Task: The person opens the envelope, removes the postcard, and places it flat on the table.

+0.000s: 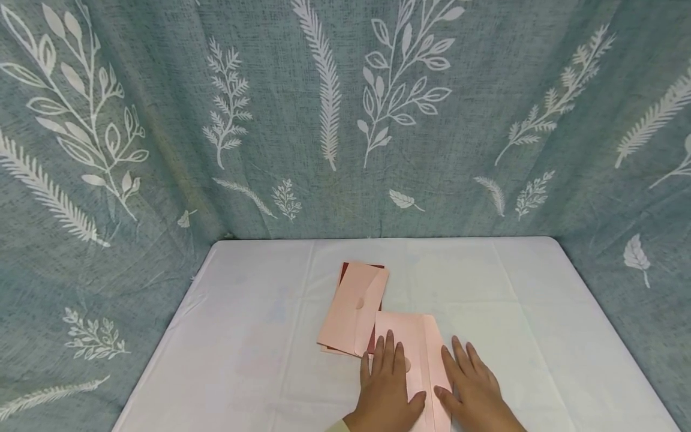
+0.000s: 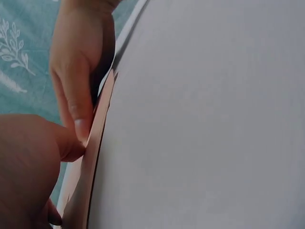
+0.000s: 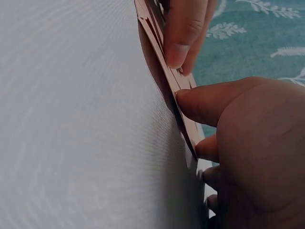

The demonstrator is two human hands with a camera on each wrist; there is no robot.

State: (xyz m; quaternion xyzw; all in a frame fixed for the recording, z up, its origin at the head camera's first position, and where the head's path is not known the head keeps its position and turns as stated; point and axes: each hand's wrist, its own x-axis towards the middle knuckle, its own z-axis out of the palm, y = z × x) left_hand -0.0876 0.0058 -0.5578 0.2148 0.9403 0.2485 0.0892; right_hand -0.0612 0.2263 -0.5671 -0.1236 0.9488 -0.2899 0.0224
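Note:
A pale pink envelope (image 1: 399,324) lies on the white table with its long flap (image 1: 436,348) folded out to the right. My left hand (image 1: 385,384) rests on the envelope body, fingers straight and pointing away from me, beside a small round tab (image 1: 407,365). On the flap side, my right hand (image 1: 475,387) touches the outer edge with extended fingers, its thumb over the flap. In the right wrist view, the right thumb (image 3: 200,105) presses at the envelope's edge (image 3: 167,81), which stands slightly off the cloth. The left wrist view shows both thumbs close together over the paper.
Up and to the left lies a stack of pink envelopes (image 1: 351,306), with dark red paper (image 1: 343,270) showing at its edges. The opened envelope overlaps its lower right corner. A white cloth (image 1: 243,336) covers the table; a green leaf-patterned curtain (image 1: 270,120) hangs behind and at both sides.

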